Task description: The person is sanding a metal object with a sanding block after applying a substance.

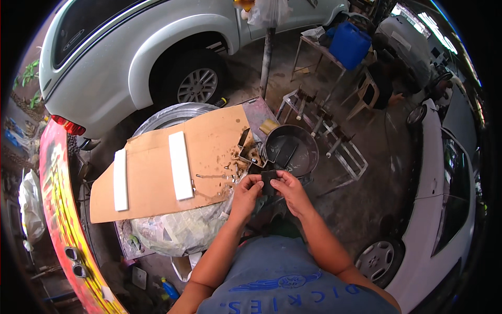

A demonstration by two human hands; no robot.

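Observation:
Between my two hands, just in front of my body, is a small black rectangular piece [269,183] that looks like folded sandpaper. My left hand [246,193] pinches its left edge between thumb and fingers. My right hand [288,192] grips the other edge the same way. Right beyond them stands a round dark basin [316,152] with some liquid and a flat black piece [286,153] in it. To the left a brown cardboard sheet [151,157] carries two white strips [180,165], lying apart. Small dark bits and wet stains mark its right end.
A silver pickup [141,36] stands at the far left, a light-coloured car [434,172] at the right. A metal frame [340,152] lies beyond the basin. A blue jug [349,44] rests on a table. Under the cardboard is a paper-covered round shape [178,230].

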